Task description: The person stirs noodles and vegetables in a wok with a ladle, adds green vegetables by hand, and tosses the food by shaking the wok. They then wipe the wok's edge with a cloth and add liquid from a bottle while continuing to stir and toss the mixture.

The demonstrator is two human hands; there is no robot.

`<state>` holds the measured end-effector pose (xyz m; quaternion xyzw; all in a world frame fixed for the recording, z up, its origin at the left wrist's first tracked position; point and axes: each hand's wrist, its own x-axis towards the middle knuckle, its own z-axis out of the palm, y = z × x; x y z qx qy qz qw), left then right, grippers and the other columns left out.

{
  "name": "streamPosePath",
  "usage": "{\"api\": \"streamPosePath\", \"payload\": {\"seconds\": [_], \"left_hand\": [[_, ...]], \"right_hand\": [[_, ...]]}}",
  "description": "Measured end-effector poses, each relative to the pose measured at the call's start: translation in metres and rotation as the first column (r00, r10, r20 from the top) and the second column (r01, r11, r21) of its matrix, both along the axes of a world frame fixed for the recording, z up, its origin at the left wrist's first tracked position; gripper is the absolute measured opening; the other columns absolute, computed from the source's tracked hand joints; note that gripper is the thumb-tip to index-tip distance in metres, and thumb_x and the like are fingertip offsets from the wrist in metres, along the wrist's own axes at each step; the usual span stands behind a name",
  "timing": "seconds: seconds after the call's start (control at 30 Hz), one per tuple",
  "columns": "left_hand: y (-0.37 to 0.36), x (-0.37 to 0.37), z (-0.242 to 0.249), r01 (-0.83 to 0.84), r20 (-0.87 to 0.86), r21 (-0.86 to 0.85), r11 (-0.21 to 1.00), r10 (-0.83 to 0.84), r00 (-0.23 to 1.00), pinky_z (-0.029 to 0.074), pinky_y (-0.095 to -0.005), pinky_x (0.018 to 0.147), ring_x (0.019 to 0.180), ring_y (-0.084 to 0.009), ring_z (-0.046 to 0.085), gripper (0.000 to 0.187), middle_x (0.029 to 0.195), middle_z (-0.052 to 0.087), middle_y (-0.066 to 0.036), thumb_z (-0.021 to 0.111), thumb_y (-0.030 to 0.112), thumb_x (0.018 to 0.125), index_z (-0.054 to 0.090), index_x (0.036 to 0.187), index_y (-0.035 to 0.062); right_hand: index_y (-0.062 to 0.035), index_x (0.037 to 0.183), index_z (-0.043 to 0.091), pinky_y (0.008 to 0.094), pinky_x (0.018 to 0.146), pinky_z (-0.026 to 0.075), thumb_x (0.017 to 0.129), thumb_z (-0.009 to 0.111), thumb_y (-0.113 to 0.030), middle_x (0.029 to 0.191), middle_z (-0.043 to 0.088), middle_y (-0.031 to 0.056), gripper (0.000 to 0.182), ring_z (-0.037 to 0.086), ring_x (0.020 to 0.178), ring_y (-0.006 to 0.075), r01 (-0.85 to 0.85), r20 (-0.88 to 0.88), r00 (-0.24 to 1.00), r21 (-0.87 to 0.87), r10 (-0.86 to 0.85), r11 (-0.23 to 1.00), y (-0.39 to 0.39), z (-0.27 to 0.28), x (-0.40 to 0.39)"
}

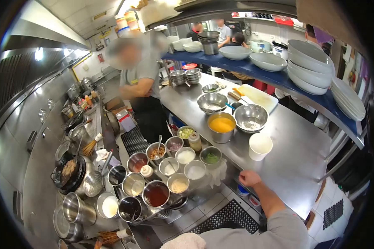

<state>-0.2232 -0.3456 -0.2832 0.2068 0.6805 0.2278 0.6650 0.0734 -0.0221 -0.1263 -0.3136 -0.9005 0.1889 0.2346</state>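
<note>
My right hand [250, 178] is closed in a loose fist at the near edge of the steel table [291, 170], with nothing visible in it. Just beyond it stands a white tub [260, 146]. Farther back are a steel pot of orange-yellow liquid [221, 123], a steel bowl with white contents [251, 118] and another steel bowl [212, 103]. A knife lies by a cutting board [259, 98]. To the left of the hand, a steel container of green leaves [211, 156] stands among several ingredient containers. My left hand is out of view.
A co-worker with folded arms [139, 89] stands in the aisle. On the left, a wok [70, 172] with food and a perforated ladle [93, 183] are on the stove line. Stacked white bowls [307, 72] sit on the blue shelf [220, 62]. A black mat [226, 218] covers floor tiles.
</note>
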Motion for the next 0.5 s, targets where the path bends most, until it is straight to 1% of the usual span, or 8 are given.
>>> {"api": "streamPosePath", "payload": {"seconds": [0.1,0.23,0.3,0.4,0.5], "left_hand": [[0.003,0.015,-0.002,0.059,0.026,-0.048,0.997,-0.058,0.998,0.051,-0.0374,0.084,0.101,-0.0233,0.064,0.048,0.107,0.071,-0.013,0.059,0.048,0.091,0.070,0.114,0.0074],[-0.003,0.045,-0.014,0.149,0.137,-0.159,0.976,-0.128,0.982,0.051,-0.0373,0.085,0.102,-0.0235,0.064,0.047,0.109,0.071,-0.013,0.059,0.047,0.091,0.071,0.114,0.0075],[-0.009,0.064,-0.015,0.178,0.232,-0.228,0.957,-0.124,0.965,0.051,-0.0372,0.085,0.102,-0.0236,0.064,0.047,0.109,0.071,-0.013,0.059,0.047,0.091,0.071,0.114,0.0075],[-0.006,0.084,-0.015,0.181,0.350,-0.298,0.937,-0.070,0.934,0.050,-0.0371,0.085,0.103,-0.0237,0.064,0.047,0.110,0.071,-0.013,0.060,0.047,0.091,0.071,0.114,0.0076],[0.001,0.095,-0.014,0.187,0.352,-0.332,0.925,-0.062,0.934,0.050,-0.0369,0.085,0.104,-0.0238,0.064,0.047,0.111,0.071,-0.014,0.060,0.047,0.091,0.071,0.113,0.0076]], "right_hand": [[-0.0060,0.074,0.063,0.0450,0.062,0.052,0.078,0.063,-0.021,0.073,0.064,0.0147,0.016,0.063,0.067,0.0360,-0.060,-0.056,0.997,0.019,0.061,0.998,0.003,0.002,0.001],[-0.0049,0.075,0.064,0.0440,0.063,0.052,0.078,0.063,-0.021,0.073,0.064,0.0152,0.017,0.063,0.068,0.0364,-0.019,-0.081,0.997,-0.025,0.017,1.000,0.001,0.002,0.003],[-0.0043,0.075,0.064,0.0439,0.064,0.052,0.078,0.063,-0.021,0.073,0.064,0.0155,0.017,0.063,0.068,0.0367,-0.035,-0.106,0.994,-0.064,0.028,0.997,0.000,0.010,0.004],[-0.0038,0.076,0.064,0.0441,0.066,0.052,0.079,0.063,-0.020,0.074,0.064,0.0157,0.016,0.063,0.069,0.0367,-0.079,-0.136,0.988,-0.084,0.067,0.993,0.005,0.009,0.003],[-0.0038,0.077,0.065,0.0441,0.068,0.052,0.080,0.063,-0.019,0.076,0.065,0.0158,0.016,0.064,0.070,0.0366,-0.107,-0.108,0.989,-0.051,0.101,0.993,0.009,0.005,0.003]]}}
